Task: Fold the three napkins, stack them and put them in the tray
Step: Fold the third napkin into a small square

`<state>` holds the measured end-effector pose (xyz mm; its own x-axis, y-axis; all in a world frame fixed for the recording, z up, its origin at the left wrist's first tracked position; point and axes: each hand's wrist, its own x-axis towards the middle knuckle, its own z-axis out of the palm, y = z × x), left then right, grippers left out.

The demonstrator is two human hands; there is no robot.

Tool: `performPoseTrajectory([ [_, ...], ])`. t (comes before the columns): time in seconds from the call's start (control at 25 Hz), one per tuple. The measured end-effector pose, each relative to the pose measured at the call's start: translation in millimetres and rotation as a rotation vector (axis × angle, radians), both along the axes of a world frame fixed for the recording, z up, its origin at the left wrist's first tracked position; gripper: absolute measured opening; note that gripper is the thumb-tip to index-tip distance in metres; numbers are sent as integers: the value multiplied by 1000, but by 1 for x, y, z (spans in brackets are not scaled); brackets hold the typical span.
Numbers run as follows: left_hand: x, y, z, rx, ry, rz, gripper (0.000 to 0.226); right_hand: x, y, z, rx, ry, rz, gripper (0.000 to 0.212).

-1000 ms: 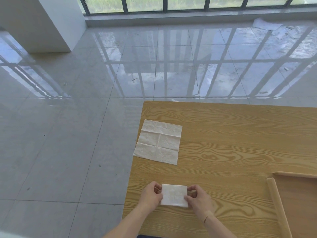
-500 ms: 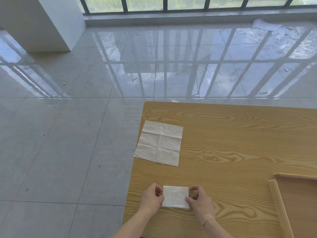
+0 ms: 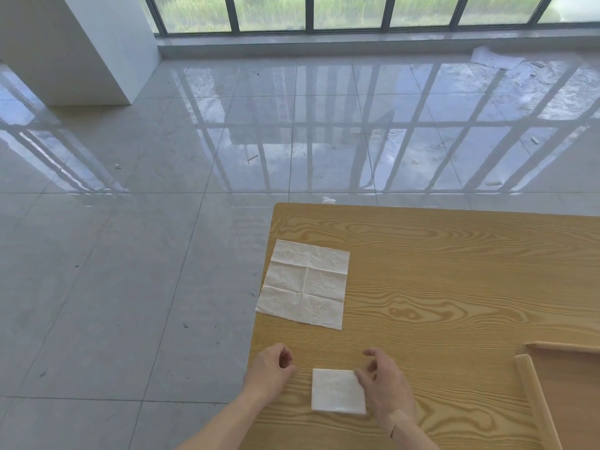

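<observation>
Napkin, small white folded square (image 3: 337, 391), flat near front edge of light wooden table (image 3: 454, 287). Left hand (image 3: 271, 371) loosely curled, empty, just beside it. Right hand (image 3: 383, 381) half open, thumb touching napkin's right corner. Unfolded white creased napkin (image 3: 305, 284) farther back. Wooden tray (image 3: 532, 394) at right.

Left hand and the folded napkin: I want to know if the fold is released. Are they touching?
Apart. In the head view, bare table shows between the left hand and the folded napkin.
</observation>
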<state>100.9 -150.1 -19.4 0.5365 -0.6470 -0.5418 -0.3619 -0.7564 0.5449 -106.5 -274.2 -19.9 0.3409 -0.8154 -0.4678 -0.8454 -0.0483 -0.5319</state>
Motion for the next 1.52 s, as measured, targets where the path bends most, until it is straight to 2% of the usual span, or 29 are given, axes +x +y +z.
performPoseTrajectory([
  [0.12,36,-13,3,-24,-148,-77,9,21,-16,4,-164,36,159,40],
  [0.28,75,-30,4,-49,-350,-202,18,53,-34,8,-300,89,353,47],
  [0.44,99,-38,-1,-55,-430,-320,27,82,-42,5,-364,163,479,46],
  [0.64,106,-44,-10,-30,-464,-422,32,99,-39,-8,-359,205,507,40],
  [0.84,101,-43,-14,-60,-574,-488,16,102,-38,-12,-395,189,474,18],
  [0.92,98,-41,-16,-87,-578,-502,12,98,-37,-11,-420,198,491,12],
  [1.08,90,-35,-19,-151,-514,-432,12,86,-32,-4,-430,150,474,22],
  [1.28,81,-27,-17,-219,-401,-378,8,77,-23,0,-402,159,513,45],
  [1.52,76,-16,-11,-267,-302,-359,7,66,-20,3,-494,109,442,36],
])
